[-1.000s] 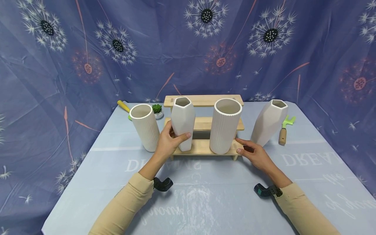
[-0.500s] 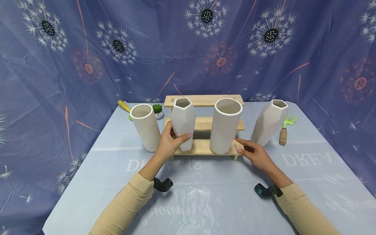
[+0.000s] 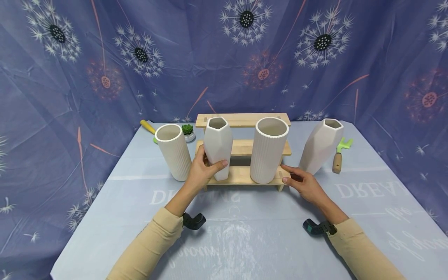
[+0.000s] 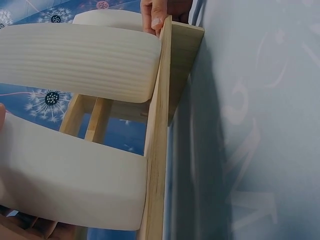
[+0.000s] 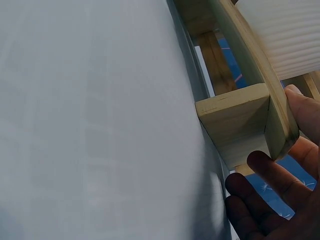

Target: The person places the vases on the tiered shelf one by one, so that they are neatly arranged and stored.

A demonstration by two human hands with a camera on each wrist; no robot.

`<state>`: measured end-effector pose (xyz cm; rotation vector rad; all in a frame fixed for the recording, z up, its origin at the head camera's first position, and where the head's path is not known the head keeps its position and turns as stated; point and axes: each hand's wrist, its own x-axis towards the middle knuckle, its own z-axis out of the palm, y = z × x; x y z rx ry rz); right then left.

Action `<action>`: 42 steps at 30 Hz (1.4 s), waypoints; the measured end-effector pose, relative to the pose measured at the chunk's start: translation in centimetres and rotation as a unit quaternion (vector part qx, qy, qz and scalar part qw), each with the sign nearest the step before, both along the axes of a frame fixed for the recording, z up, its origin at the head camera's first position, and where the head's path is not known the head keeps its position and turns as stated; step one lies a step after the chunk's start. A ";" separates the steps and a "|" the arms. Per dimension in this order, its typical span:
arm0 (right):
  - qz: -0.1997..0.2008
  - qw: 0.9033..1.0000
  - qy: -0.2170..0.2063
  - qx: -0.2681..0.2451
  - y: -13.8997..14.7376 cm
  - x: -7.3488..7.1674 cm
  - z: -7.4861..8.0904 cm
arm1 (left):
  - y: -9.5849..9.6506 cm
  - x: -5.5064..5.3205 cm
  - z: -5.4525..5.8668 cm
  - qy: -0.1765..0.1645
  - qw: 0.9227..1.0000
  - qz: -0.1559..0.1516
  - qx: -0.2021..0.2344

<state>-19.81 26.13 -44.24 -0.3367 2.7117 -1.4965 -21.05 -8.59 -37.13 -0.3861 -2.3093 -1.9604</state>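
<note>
A white faceted vase point(image 3: 217, 140) stands on the left part of the lowest step of a three-tier wooden stand point(image 3: 239, 177). My left hand point(image 3: 204, 169) grips it low down, thumb across the front and fingers behind its left side. On the same step, farther right, stands a white ribbed cylindrical vase point(image 3: 268, 155); both vase bases sit at the plank point(image 4: 159, 150) in the left wrist view. My right hand point(image 3: 303, 183) holds the right end of that step. In the right wrist view its thumb point(image 5: 303, 107) lies over the plank and fingers curl around the end.
Another ribbed vase point(image 3: 173, 153) stands on the table left of the stand. At right is a second faceted vase point(image 3: 321, 147), with a green-headed, wooden-handled garden fork point(image 3: 337, 159) beside it. Behind are a small potted succulent point(image 3: 188, 132) and a yellow-handled tool point(image 3: 147, 126).
</note>
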 end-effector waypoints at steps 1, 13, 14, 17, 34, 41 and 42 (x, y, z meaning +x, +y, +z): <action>0.000 1.000 0.000 0.001 0.0 0.0 0.0 | 0.0 0.0 0.0 0.000 1.000 -0.002 0.003; -0.002 1.000 0.007 0.002 0.0 0.0 -0.1 | -1.0 0.8 -0.1 0.000 1.000 0.005 0.020; -0.002 1.000 0.007 0.002 0.0 0.0 -0.1 | -1.1 0.9 -0.2 0.004 1.000 0.008 0.016; -0.003 1.000 0.007 0.005 0.0 0.0 0.0 | -1.6 1.2 -0.4 0.010 1.000 0.017 0.005; -0.006 1.000 0.003 0.012 0.0 0.1 0.2 | -3.7 3.4 -0.8 0.010 0.998 0.056 0.009; -0.008 1.000 0.002 0.015 -0.1 0.1 0.2 | -4.4 4.0 -1.2 0.004 0.996 0.087 0.014; -0.008 1.000 0.003 0.015 -0.1 0.1 0.2 | -4.5 4.1 -1.3 0.005 0.996 0.091 0.014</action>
